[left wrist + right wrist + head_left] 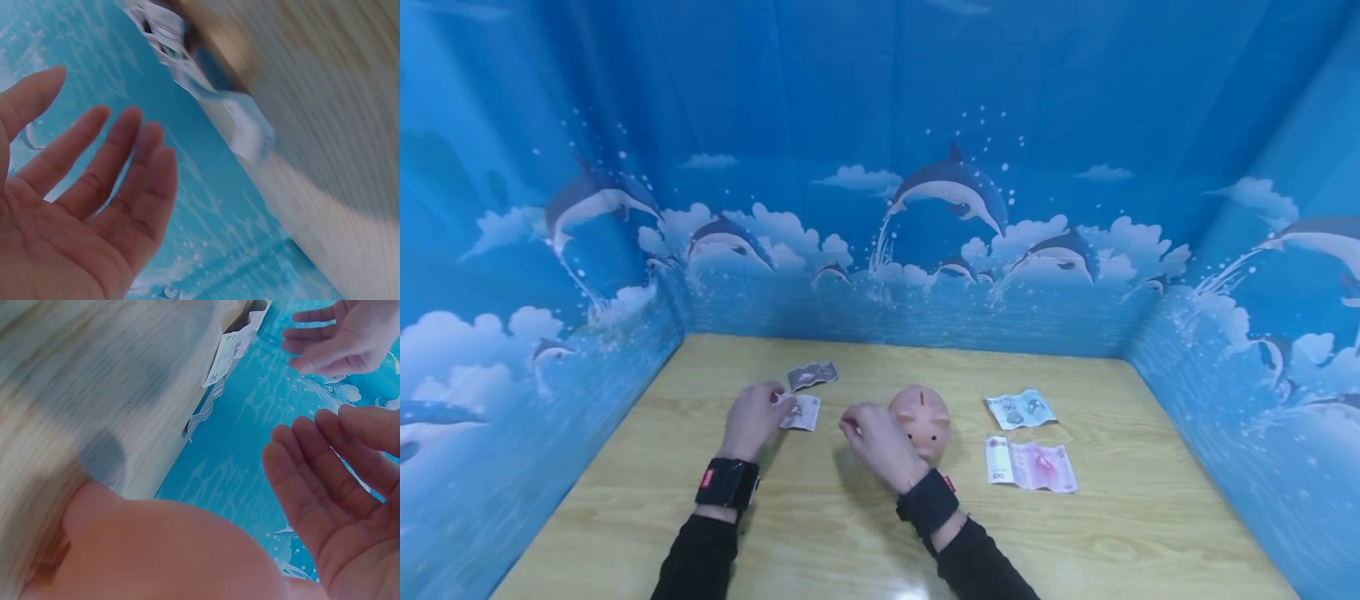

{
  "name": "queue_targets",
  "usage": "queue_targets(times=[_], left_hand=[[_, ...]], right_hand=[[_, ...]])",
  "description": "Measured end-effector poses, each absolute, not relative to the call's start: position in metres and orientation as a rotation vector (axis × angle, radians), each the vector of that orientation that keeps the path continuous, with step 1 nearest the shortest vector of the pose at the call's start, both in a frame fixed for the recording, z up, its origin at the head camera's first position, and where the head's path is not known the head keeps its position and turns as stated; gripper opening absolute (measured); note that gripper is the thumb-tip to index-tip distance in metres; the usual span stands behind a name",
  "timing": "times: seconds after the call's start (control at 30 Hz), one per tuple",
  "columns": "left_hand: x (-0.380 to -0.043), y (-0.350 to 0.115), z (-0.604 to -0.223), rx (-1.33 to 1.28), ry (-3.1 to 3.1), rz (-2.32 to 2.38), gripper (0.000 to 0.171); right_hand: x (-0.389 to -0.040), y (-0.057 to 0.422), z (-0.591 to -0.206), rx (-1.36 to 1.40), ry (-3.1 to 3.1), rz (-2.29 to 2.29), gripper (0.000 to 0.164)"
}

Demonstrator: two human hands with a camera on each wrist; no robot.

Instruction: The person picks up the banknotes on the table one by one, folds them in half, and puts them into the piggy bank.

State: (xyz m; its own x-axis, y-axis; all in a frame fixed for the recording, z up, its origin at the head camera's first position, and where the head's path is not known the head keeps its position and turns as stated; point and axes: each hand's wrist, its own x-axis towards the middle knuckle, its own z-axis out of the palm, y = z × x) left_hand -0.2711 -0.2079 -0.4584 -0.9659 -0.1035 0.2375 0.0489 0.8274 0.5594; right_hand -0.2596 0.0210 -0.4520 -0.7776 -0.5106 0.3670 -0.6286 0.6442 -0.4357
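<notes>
At the left of the table, my left hand point(754, 421) hovers by a pale purplish banknote point(806, 412). Its fingers point(87, 178) are relaxed, with a gap to the notes in the left wrist view. Just behind lies a creased grey-brown banknote point(812, 375). My right hand point(880, 442) is held above the table, left of a pink piggy bank point(921, 412) and partly in front of it. The fingers point(328, 456) of that hand are slightly bent and hold nothing. The piggy bank stands upright, its coin slot facing up.
Right of the piggy bank lie a blue-green banknote point(1021, 409) and, nearer me, a pink-red banknote point(1032, 465), both creased. A blue curtain point(865, 125) printed with dolphins encloses the wooden table point(1120, 542) at the back and both sides.
</notes>
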Motion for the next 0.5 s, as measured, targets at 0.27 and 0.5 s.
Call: queue_targets(times=[0.27,0.5], left_hand=[[-0.27,-0.215,-0.468,-0.006,-2.858,-0.632,0.036],[-0.269,-0.217,-0.473,-0.081,-3.05,-0.551,0.053]], right_hand=[[-0.259,0.024,-0.451,0.955,-2.704,0.863,0.015],[-0.26,0.023,-0.449,0.986,-2.777,0.876,0.015]])
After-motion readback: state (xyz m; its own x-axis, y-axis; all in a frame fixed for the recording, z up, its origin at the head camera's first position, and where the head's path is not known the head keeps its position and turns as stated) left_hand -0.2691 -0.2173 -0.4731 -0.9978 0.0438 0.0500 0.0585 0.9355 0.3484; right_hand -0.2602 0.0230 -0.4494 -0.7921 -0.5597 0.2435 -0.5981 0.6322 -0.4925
